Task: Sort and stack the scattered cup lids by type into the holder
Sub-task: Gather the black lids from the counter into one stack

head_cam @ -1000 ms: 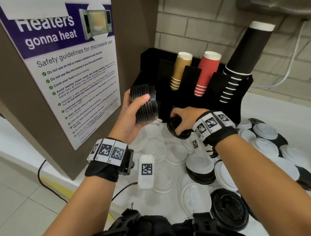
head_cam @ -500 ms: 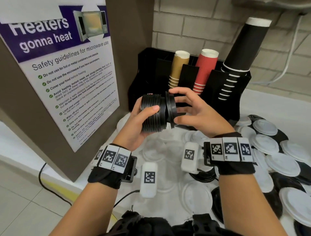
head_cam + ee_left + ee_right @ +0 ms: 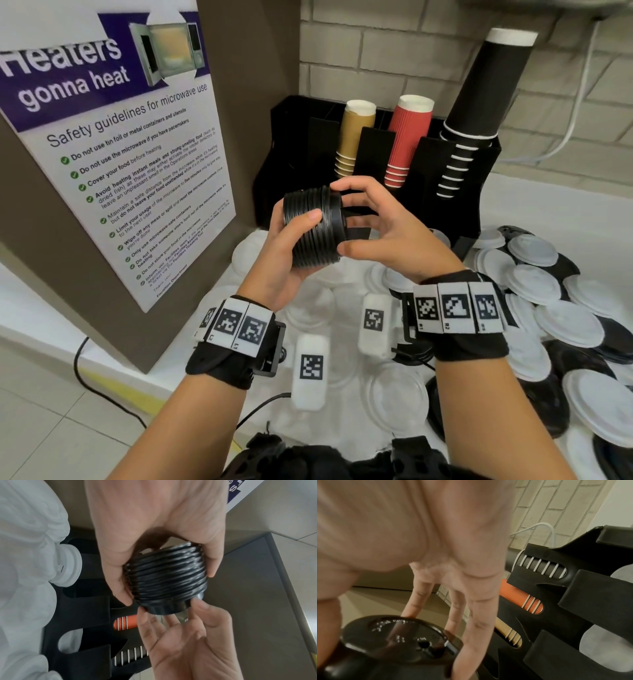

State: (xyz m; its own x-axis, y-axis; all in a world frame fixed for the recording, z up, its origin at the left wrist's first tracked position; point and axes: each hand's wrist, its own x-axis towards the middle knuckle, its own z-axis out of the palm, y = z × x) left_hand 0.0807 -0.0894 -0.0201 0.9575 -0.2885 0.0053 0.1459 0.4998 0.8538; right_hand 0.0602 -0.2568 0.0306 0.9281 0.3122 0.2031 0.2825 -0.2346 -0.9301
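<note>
A person's left hand (image 3: 277, 260) grips a stack of black lids (image 3: 310, 228) held on its side just in front of the black holder (image 3: 476, 205), while the right hand (image 3: 383, 233), fingers spread, touches the stack's end. The holder (3 cup columns: tan, red, black) stands on a white counter (image 3: 548, 205) against a pale brick wall (image 3: 394, 51). White lids (image 3: 534, 250) and black ones lie scattered right of the holder; a microwave safety poster (image 3: 113, 147) hangs left of it.

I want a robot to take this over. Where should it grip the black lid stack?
Probably across the ribbed side wall of the black lid stack, as the left hand holds it: thumb opposite fingers. The stack lies sideways, so squeezing the rims leaves its end free for the right hand.
</note>
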